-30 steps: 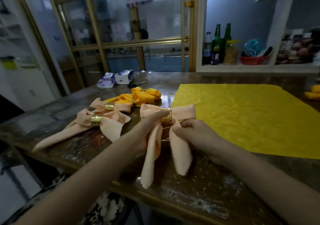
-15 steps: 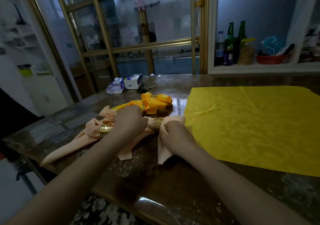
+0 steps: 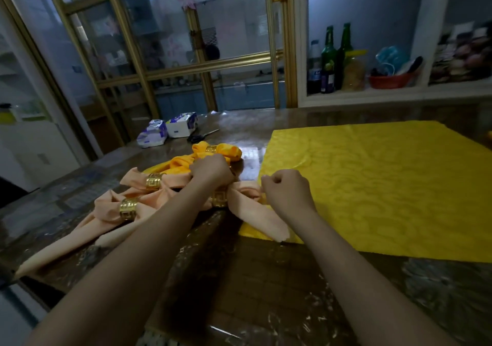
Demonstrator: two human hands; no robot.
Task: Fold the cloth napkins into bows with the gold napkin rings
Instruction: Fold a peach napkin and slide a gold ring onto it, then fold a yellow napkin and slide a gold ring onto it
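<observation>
Setting down the 3rd peach bow (image 3: 247,202), left hand (image 3: 211,171) gripping its ring (image 3: 219,199), right hand (image 3: 286,191) pinching a loop; next, likely folding the flat yellow napkin (image 3: 386,183).

The tabletop (image 3: 266,279) is dark and glossy, under a clear, wrinkled plastic film that catches the light. The flat yellow cloth (image 3: 386,186) has a woven damask pattern with a soft sheen. The peach napkins (image 3: 170,183) are matt, smooth cloth. The rings (image 3: 128,208) are shiny gold metal with a cut-out key pattern. The far packs (image 3: 181,124) have glossy plastic wrap. Green glass bottles (image 3: 328,58) shine on the shelf. The door frames (image 3: 213,63) are ribbed gold metal around cloudy glass.
</observation>
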